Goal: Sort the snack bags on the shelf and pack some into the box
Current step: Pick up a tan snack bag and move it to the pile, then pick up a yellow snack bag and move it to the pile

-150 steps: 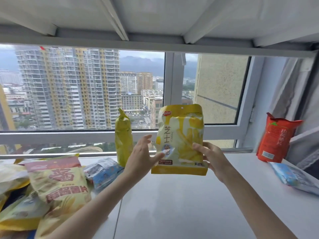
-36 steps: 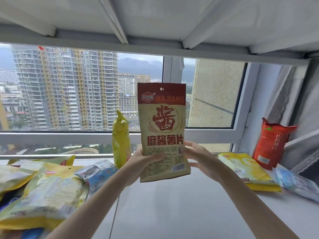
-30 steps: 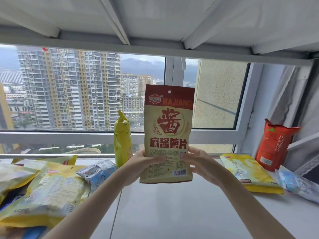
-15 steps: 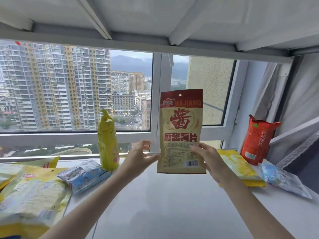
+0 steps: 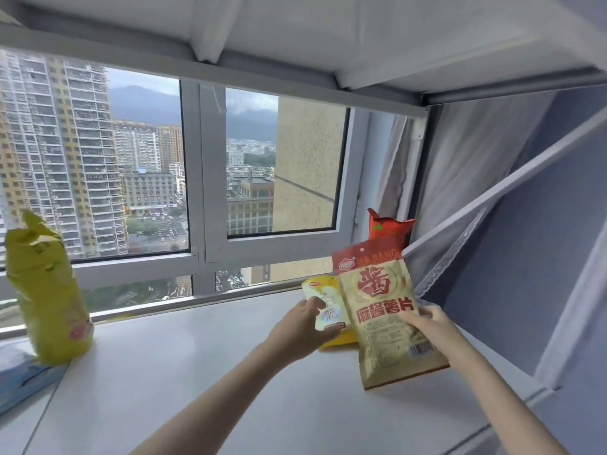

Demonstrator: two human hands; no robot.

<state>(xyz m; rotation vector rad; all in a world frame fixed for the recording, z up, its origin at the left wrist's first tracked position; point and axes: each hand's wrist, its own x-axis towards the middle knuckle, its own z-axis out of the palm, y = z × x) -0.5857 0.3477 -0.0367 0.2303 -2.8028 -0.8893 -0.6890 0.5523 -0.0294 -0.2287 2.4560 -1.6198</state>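
Observation:
A tan snack bag (image 5: 382, 310) with a red top band and red characters is held upright at the right end of the white shelf (image 5: 197, 372), gripped at its right edge by my right hand (image 5: 423, 321). My left hand (image 5: 303, 326) hovers just left of it with fingers apart, holding nothing, in front of a yellow snack bag (image 5: 323, 310) that lies flat on the shelf. Behind the tan bag stands a red-orange bag (image 5: 389, 226), mostly hidden.
A tall yellow-green bag (image 5: 46, 290) stands at the far left, with a blue packet (image 5: 23, 379) lying beside it. The window frame (image 5: 210, 198) runs along the back. A grey fabric side wall (image 5: 512, 257) closes the shelf on the right, and another shelf board (image 5: 361, 37) sits overhead.
The tan bag has moved right and down toward the shelf's right end. My left hand has let go of it. The view has swung right, so the left pile is out of sight.

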